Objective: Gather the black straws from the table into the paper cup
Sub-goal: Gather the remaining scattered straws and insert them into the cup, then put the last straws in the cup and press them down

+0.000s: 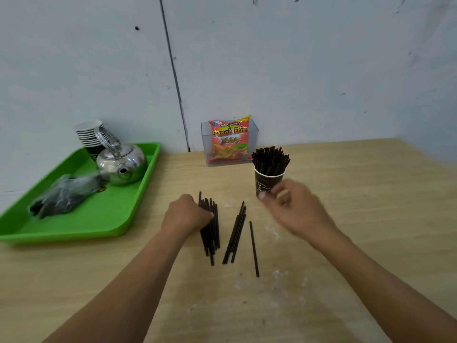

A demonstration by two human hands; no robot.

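Observation:
A dark paper cup [268, 180] stands upright on the wooden table, packed with several black straws [270, 159]. My left hand [188, 215] grips the upper part of a bundle of black straws [210, 233] lying on the table. To its right lie a small group of straws [236, 235] and a single straw [254, 248]. My right hand [291, 206] is motion-blurred just in front of the cup's base, its fingers loosely curled with nothing visible in them.
A green tray [103, 219] at the left carries a steel kettle [121, 164], a stack of paper cups [90, 134] and a crumpled plastic bag [64, 194]. A clear box with a French fries snack pack [230, 142] stands against the wall behind the cup.

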